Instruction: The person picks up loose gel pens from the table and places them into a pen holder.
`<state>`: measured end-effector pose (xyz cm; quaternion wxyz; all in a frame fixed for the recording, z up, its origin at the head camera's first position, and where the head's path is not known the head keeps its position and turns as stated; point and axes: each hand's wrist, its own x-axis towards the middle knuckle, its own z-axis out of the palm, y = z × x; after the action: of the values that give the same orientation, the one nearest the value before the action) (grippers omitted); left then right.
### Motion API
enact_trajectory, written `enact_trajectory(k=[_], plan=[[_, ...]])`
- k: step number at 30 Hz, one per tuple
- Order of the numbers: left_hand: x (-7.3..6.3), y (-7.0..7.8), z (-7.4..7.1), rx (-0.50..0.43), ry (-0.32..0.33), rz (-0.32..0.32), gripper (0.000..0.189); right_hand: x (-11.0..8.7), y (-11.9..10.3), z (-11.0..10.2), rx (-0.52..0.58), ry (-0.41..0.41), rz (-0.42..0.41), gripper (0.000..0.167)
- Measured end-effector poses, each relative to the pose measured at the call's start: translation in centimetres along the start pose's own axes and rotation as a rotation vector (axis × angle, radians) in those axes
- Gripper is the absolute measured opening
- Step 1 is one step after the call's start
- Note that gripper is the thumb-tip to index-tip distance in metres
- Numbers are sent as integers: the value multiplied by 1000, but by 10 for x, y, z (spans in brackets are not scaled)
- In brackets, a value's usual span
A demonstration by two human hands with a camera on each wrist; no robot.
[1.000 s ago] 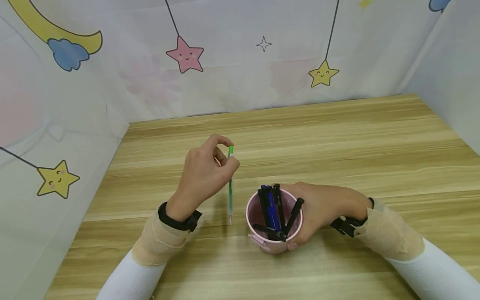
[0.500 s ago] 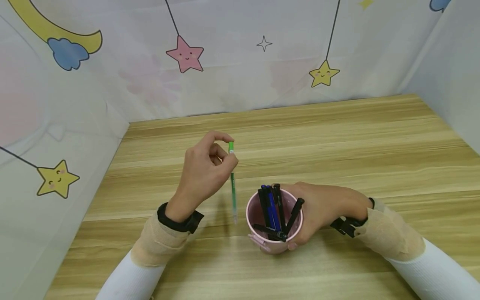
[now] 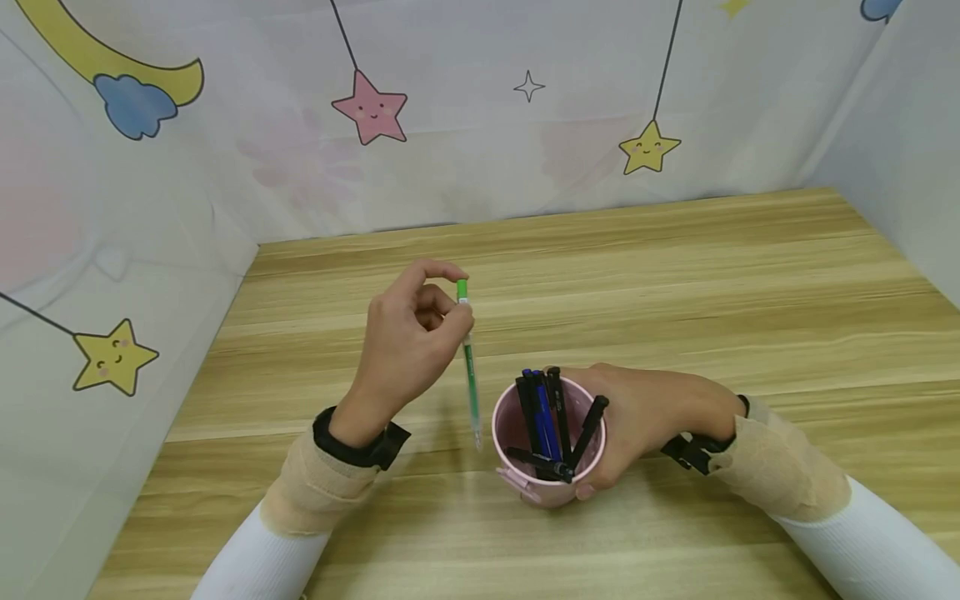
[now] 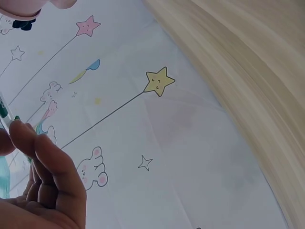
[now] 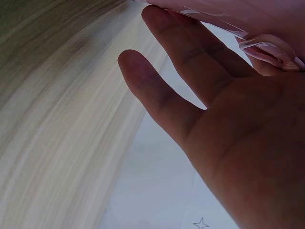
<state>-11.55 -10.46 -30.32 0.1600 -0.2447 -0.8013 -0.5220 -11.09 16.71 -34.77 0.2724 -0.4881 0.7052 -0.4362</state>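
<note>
Between thumb and fingers, my left hand (image 3: 408,337) pinches a slim green-capped pen (image 3: 472,383) near its capped end. The pen's clear tip points down and slightly right, just left of a pink cup (image 3: 551,497) in the head view. My right hand (image 3: 641,417) grips that cup from its right side, thumb at the front. Inside the cup lean several black pens (image 3: 588,433) and blue ones (image 3: 547,427). In the left wrist view, part of the pen (image 4: 4,110) shows at the left edge. The right wrist view has the cup's underside (image 5: 224,16) above the fingers.
A wood-grain table (image 3: 712,300) lies under both hands. Behind it hangs a pale cloth (image 3: 465,167) printed with stars, and another pale wall (image 3: 135,450) borders the left side. A small loop handle (image 5: 269,50) sticks out from the cup.
The pen's tip has swung right, closer to the cup, while the left hand has shifted slightly toward the back of the table. The right hand and cup have stayed put.
</note>
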Motion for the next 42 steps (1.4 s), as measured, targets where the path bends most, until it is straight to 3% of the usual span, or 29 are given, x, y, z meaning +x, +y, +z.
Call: enact_trajectory(k=[11,18,33,42], plan=[[-1,6,-1,-174,16,1,29,0,0,-1,-6,-1,1,78],[-1,10,-1,-231,32,4,29,0,0,-1,3,-1,1,79],[-2,13,2,-240,46,63,26,-1,1,0,-3,4,14,80],[-2,13,3,-223,8,120,28,0,1,0,-22,6,-3,75]])
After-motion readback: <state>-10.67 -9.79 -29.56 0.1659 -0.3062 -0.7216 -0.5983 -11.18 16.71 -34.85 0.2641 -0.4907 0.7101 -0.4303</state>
